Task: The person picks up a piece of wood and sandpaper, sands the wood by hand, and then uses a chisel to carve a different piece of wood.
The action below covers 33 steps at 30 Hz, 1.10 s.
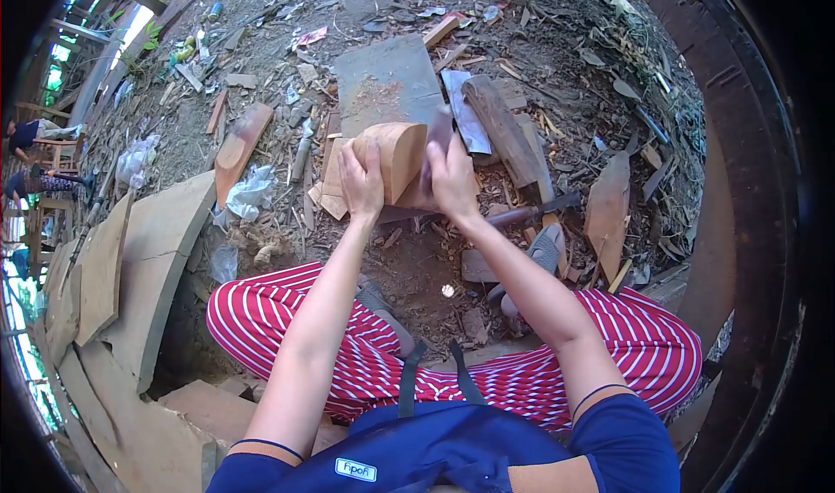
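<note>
My left hand presses and grips the left side of a carved wooden block with a rounded top and a flat, pale right face. The fingers are closed against the wood. Just right of that face, my right hand is wrapped round a dark tool, smeared by motion; its exact kind cannot be made out. Beneath and beside the block are thin wood offcuts. A long dark blade-like tool lies below my right hand.
A grey board with sawdust lies beyond the block. A rough timber piece lies to the right, a shaped wood piece to the left. Large curved planks lean at the left. Chips, leaves and plastic litter the ground. Two people are far left.
</note>
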Available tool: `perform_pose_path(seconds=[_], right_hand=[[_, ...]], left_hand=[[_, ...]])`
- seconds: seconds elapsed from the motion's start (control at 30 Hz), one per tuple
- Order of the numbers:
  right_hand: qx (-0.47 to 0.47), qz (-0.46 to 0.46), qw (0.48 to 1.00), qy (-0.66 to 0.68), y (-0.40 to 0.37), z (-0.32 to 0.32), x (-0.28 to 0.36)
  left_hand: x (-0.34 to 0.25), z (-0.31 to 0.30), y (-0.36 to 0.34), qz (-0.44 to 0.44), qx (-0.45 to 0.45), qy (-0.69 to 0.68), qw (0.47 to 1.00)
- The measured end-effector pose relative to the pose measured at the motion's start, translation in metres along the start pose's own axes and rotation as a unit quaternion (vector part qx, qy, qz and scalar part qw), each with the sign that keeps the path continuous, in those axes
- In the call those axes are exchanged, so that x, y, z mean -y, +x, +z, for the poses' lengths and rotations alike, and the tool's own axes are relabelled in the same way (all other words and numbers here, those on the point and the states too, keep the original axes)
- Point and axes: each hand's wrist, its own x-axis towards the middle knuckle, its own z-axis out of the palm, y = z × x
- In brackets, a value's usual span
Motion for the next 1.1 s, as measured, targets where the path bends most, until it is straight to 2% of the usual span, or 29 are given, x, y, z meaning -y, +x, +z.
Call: perform_pose_path(seconds=[0.03, 0.1, 0.13, 0.17, 0.2, 0.23, 0.3, 0.33, 0.4, 0.43, 0.5, 0.53, 0.6, 0.63, 0.7, 0.77, 0.9, 0.93, 1.03, 1.07, 1.1], right_hand=[[-0.091, -0.075, 0.990, -0.082, 0.011, -0.003, 0.000], [-0.076, -0.061, 0.992, -0.080, 0.029, -0.009, 0.006], [0.032, 0.060, 0.997, 0.048, 0.036, -0.008, 0.013], [0.140, 0.177, 0.958, 0.174, 0.041, -0.005, 0.019], [0.107, 0.031, 0.994, 0.013, 0.043, 0.009, 0.010], [0.035, -0.028, 0.997, -0.065, 0.039, 0.021, 0.018], [0.012, -0.018, 0.992, -0.125, 0.026, 0.017, 0.041], [0.019, -0.013, 0.992, -0.125, 0.021, 0.017, 0.044], [0.023, -0.049, 0.979, -0.195, 0.015, 0.013, 0.046], [0.025, -0.051, 0.979, -0.198, 0.015, 0.015, 0.044], [-0.010, -0.136, 0.964, -0.229, 0.018, 0.024, 0.033], [-0.012, -0.139, 0.960, -0.242, 0.021, 0.026, 0.033], [0.013, -0.136, 0.950, -0.282, 0.023, 0.018, 0.040], [0.038, -0.129, 0.937, -0.323, 0.023, 0.013, 0.047], [0.067, -0.141, 0.928, -0.337, 0.029, 0.011, 0.051], [0.061, -0.200, 0.892, -0.401, 0.038, 0.012, 0.052], [0.042, -0.134, 0.936, -0.324, 0.026, 0.020, 0.048], [0.005, -0.165, 0.931, -0.327, 0.028, 0.022, 0.044], [0.022, -0.147, 0.924, -0.351, 0.033, 0.021, 0.043], [-0.001, -0.185, 0.923, -0.337, 0.032, 0.023, 0.041], [0.000, -0.186, 0.922, -0.339, 0.024, 0.024, 0.044]], left_hand=[[0.002, 0.002, -0.005, 0.032, -0.031, 0.011, 0.999], [0.003, -0.001, -0.010, 0.059, -0.042, 0.001, 0.997], [0.001, -0.005, -0.011, 0.015, -0.015, -0.031, 0.999], [-0.001, -0.008, -0.009, -0.029, 0.010, -0.062, 0.998], [-0.001, -0.007, -0.005, -0.034, -0.001, -0.081, 0.996], [0.011, -0.004, -0.002, -0.033, -0.003, -0.080, 0.996], [0.036, -0.002, -0.004, -0.070, 0.043, -0.178, 0.981], [0.029, -0.010, -0.009, -0.078, 0.042, -0.175, 0.981], [0.015, -0.021, -0.014, -0.125, 0.082, 0.067, 0.987], [0.020, -0.017, -0.015, -0.126, 0.081, 0.063, 0.987], [0.029, -0.010, -0.016, -0.069, 0.015, -0.130, 0.989], [0.017, -0.012, -0.021, -0.069, 0.011, -0.132, 0.989], [-0.008, -0.017, -0.036, 0.089, 0.054, -0.049, 0.993], [-0.018, -0.021, -0.038, 0.086, 0.051, -0.048, 0.994], [-0.030, -0.028, -0.046, 0.101, 0.111, -0.016, 0.989], [-0.024, -0.022, -0.045, 0.073, 0.115, -0.023, 0.990], [-0.008, -0.022, -0.045, 0.163, 0.076, -0.017, 0.984], [-0.005, -0.024, -0.049, 0.196, 0.078, -0.007, 0.978], [-0.004, -0.016, -0.045, 0.169, 0.053, 0.034, 0.984], [-0.005, -0.015, -0.048, 0.166, 0.054, 0.032, 0.984], [-0.005, -0.015, -0.052, 0.175, 0.036, 0.049, 0.983]])
